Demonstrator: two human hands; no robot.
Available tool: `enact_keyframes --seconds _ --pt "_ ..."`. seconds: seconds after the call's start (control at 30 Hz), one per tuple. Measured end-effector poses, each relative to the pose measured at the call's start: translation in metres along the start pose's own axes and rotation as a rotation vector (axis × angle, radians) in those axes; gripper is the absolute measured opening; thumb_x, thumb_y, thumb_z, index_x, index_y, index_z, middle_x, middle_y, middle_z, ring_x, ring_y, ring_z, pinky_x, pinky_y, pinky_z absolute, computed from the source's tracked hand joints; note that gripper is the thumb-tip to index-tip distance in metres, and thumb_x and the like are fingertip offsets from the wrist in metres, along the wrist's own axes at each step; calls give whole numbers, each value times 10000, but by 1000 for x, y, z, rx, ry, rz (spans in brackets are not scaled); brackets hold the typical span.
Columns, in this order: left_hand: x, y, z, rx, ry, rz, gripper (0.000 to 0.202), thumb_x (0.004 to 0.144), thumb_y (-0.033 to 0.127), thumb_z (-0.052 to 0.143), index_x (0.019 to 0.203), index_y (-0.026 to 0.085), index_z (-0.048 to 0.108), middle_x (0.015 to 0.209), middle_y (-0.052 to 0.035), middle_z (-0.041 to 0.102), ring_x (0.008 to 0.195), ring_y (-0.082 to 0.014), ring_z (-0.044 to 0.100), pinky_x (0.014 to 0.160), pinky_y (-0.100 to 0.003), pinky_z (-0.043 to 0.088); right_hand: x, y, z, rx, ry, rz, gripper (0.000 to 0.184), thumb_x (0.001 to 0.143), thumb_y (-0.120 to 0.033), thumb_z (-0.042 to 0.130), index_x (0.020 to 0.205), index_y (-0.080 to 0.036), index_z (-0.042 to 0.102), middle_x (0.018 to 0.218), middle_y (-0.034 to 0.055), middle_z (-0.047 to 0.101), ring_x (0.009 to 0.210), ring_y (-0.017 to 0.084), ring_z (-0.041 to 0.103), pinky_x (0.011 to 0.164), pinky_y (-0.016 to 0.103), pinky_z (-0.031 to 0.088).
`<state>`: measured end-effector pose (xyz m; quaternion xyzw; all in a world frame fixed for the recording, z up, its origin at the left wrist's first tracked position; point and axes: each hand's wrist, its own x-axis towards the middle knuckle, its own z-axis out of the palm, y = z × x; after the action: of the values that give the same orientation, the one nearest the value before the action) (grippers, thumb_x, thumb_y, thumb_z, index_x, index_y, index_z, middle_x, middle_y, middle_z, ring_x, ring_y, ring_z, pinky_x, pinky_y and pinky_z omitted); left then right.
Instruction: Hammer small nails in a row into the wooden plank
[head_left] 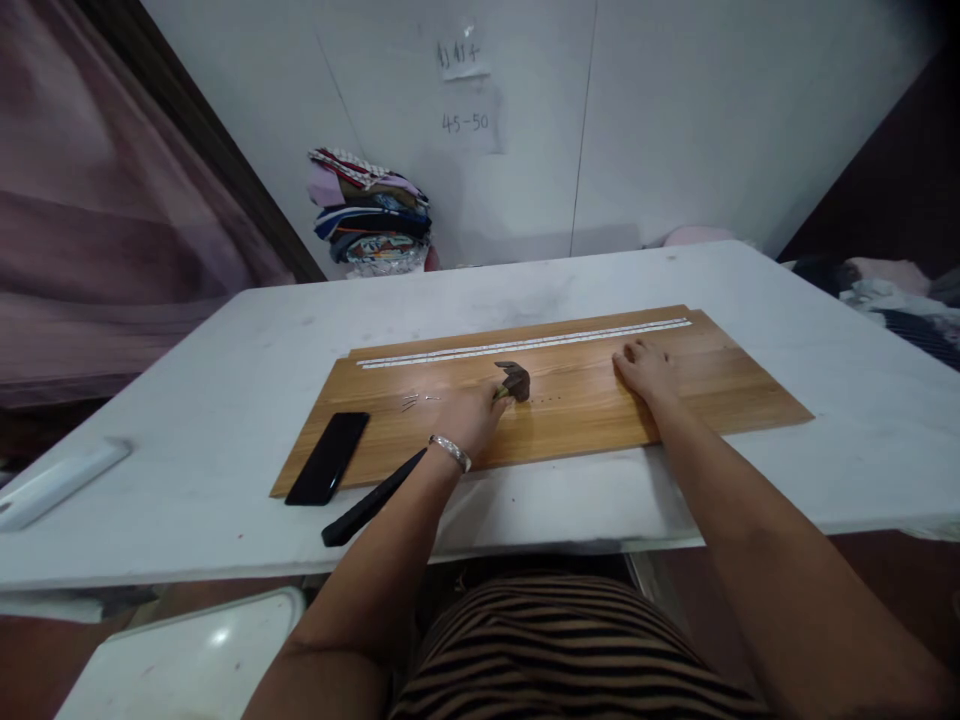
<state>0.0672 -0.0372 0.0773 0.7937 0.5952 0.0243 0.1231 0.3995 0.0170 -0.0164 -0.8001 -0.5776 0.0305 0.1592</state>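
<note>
Head view shows the left hand (469, 418) gripping a hammer (517, 383) over a wooden board (585, 425), the right hand (649, 370) resting loosely open there, dark dots (550, 400) suggesting some nails driven, and loose nails (409, 402) lying unhammered.

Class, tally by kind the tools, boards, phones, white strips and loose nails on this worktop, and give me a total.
Hammer: 1
Wooden board: 1
Black phone: 1
White strips: 2
Total: 5, leaving out the loose nails, too small to count surely.
</note>
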Motion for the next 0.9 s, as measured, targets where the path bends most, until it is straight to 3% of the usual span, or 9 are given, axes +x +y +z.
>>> enact_keyframes --seconds 0.27,0.6,0.9 --pt "-1 -2 -2 9 14 -12 358 1009 429 433 1107 188 680 1057 -123 756 966 -249 703 778 -303 464 2 3 3 4 9 -7 391 963 -421 379 1050 -197 687 1293 137 635 1240 297 494 1028 479 333" --pt "0 -1 1 6 -7 -1 376 1014 445 420 1114 181 669 1034 -121 757 945 -245 700 760 -305 458 -2 0 0 -15 17 -6 429 975 -266 302 1145 -196 689 1350 143 612 1252 292 508 1026 468 341" --pt "0 -4 0 12 34 -7 369 1012 441 424 1087 185 679 1039 -127 756 967 -255 702 768 -304 462 -2 3 4 -15 46 -25 390 887 -220 412 1152 -212 698 1317 143 620 1249 304 500 1015 476 351"
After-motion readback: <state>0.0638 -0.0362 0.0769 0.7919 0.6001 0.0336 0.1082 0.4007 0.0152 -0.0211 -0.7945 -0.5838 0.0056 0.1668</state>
